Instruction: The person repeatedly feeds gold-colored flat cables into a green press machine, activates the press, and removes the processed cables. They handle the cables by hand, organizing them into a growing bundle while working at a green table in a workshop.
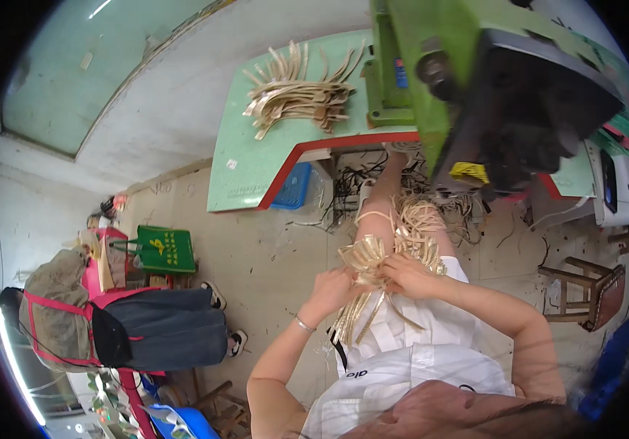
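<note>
Over my lap, both hands meet at a bundle of shiny gold straps (pixel 363 253). My left hand (pixel 335 287) has its fingers closed on the near left side of the bundle. My right hand (pixel 411 276) pinches at the straps from the other side, its fingertips close to the left ones. Loose gold strap ends (pixel 350 316) hang down over my white clothing below the hands. Further beige-gold strips (pixel 421 218) lie across my legs just beyond. The exact hold of the fingertips is partly hidden by the straps.
A mint-green table (pixel 241 175) with a red edge stands ahead, bearing a pile of gold straps (pixel 296 102). A big green machine (pixel 432 80) looms at its right. Dark scraps (pixel 351 186) litter the floor. A wooden stool (pixel 585 293) is right; a person (pixel 161 329) is left.
</note>
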Demonstrator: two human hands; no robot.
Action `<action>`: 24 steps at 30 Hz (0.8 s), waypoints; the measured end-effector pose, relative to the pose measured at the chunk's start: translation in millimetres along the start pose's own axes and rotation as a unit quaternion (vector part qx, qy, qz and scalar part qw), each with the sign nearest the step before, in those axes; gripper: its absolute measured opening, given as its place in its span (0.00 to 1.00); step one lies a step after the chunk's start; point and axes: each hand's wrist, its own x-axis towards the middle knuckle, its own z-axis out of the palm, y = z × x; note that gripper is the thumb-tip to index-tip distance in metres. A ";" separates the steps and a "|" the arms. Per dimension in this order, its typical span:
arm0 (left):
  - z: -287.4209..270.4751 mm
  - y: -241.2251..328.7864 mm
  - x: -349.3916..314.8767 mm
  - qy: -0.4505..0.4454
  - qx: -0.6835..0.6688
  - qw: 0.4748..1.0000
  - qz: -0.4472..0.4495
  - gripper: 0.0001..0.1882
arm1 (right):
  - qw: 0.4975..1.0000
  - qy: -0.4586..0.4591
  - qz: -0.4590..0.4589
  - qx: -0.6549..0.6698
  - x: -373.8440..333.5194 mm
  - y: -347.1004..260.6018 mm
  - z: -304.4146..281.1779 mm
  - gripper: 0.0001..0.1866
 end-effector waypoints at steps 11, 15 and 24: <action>-9.8 37.3 -0.6 0.083 -0.132 0.987 0.038 0.11 | 0.996 -0.013 0.009 0.086 -12.7 -1.0 -32.6 0.10; -50.3 63.9 8.4 0.018 -0.417 0.909 0.022 0.09 | 0.976 -0.080 0.094 0.180 -14.4 -16.7 -140.6 0.14; -112.8 142.6 56.7 0.029 -0.599 0.794 0.098 0.12 | 0.964 -0.149 0.213 0.049 18.9 -64.7 -343.8 0.11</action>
